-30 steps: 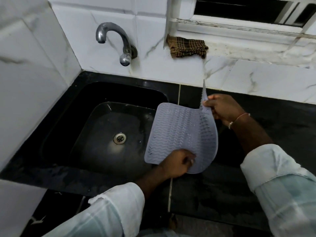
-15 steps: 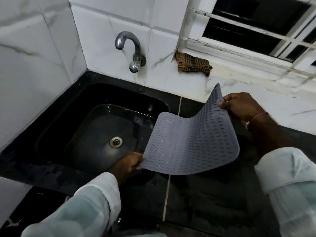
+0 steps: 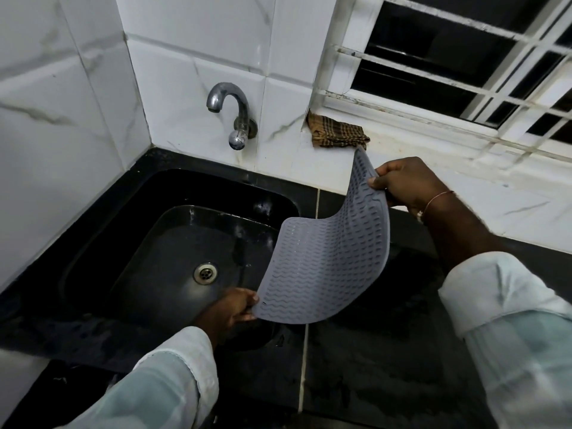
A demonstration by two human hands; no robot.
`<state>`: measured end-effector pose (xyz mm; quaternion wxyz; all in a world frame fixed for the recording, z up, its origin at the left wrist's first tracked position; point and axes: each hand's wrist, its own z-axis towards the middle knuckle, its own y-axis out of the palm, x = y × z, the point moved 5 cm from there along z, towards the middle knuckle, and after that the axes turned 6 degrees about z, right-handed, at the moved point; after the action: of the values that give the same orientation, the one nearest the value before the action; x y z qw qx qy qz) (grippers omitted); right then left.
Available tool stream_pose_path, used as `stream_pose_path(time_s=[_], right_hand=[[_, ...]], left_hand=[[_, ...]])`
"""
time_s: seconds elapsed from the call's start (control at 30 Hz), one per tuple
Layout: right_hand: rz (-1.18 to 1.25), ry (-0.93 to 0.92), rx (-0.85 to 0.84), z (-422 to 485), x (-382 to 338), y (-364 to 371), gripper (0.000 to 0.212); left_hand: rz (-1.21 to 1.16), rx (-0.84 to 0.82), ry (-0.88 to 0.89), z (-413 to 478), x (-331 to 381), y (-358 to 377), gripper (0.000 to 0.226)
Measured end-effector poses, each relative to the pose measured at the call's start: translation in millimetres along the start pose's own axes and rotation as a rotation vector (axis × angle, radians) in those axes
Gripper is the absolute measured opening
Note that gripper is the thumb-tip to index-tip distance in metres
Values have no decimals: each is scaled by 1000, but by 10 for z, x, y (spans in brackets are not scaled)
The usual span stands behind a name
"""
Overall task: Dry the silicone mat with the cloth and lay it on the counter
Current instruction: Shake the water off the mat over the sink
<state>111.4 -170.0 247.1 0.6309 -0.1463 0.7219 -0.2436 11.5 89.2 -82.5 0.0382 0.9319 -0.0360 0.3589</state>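
Mat [image 3: 328,258] gripped by both hands: right fingers [image 3: 379,179] pinch the top edge, left fingers [image 3: 249,300] the bottom corner, likely draining over the sink [image 3: 93,230]. Cloth [image 3: 337,133] lies untouched beyond the right fingers.

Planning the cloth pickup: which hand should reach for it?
Right. The right hand grips the mat's upper edge just below the checked cloth on the sill. The left hand holds the lower corner by the sink, farther away.

Mat [image 3: 328,261] above sink's [image 3: 130,212] right edge, cloth [image 3: 337,133] on sill behind.
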Motion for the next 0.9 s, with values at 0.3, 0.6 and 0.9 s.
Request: stream_pose_path(time_s=[0.3, 0.6, 0.9], right_hand=[[43, -27, 19, -37, -190, 42, 13], [40, -68, 42, 30, -344, 262, 18], [-122, -111, -16, 105, -593, 351, 14]], left_hand=[[-17, 16, 10, -54, -41, 41, 20], [-89, 22, 1, -98, -35, 35, 20], [-58, -9, -13, -61, -110, 65, 23]])
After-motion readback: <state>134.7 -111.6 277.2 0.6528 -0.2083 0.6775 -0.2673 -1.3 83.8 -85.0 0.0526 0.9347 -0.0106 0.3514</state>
